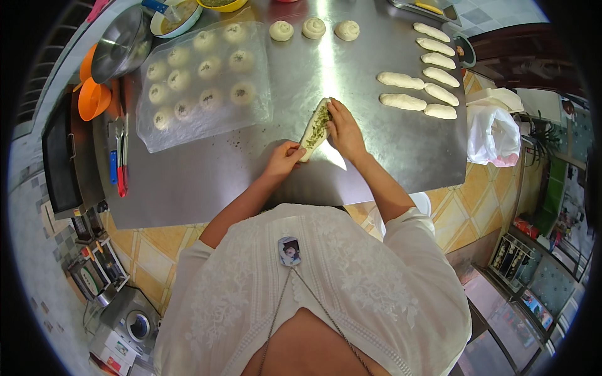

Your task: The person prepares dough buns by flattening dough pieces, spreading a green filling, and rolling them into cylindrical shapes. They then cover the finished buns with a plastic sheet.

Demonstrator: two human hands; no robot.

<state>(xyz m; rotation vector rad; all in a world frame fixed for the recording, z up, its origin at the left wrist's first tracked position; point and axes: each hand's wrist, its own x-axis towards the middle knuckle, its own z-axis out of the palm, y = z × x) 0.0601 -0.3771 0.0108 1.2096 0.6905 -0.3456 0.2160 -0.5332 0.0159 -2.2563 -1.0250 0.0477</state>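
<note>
A long flat strip of dough (308,139) spread with chopped green filling slants over the metal table in front of me. My left hand (285,158) pinches its near end between thumb and fingers. Along the right side of the far end, my right hand (347,133) grips the edge, fingers bent over it. Three coiled dough rolls (313,27) stand in a row beyond my hands. To the right lie several plain dough logs (401,80). Round filled buns (209,66) rest at the left beneath a clear plastic sheet (207,135).
Left of the sheet are tongs (123,169), a blue-handled tool (113,164), orange bowls (94,99) and a steel bowl (123,44). A bowl with a brush (177,17) stands behind. Green crumbs (235,143) dot the steel table (188,188). A white-bagged bin (493,135) stands off its right edge.
</note>
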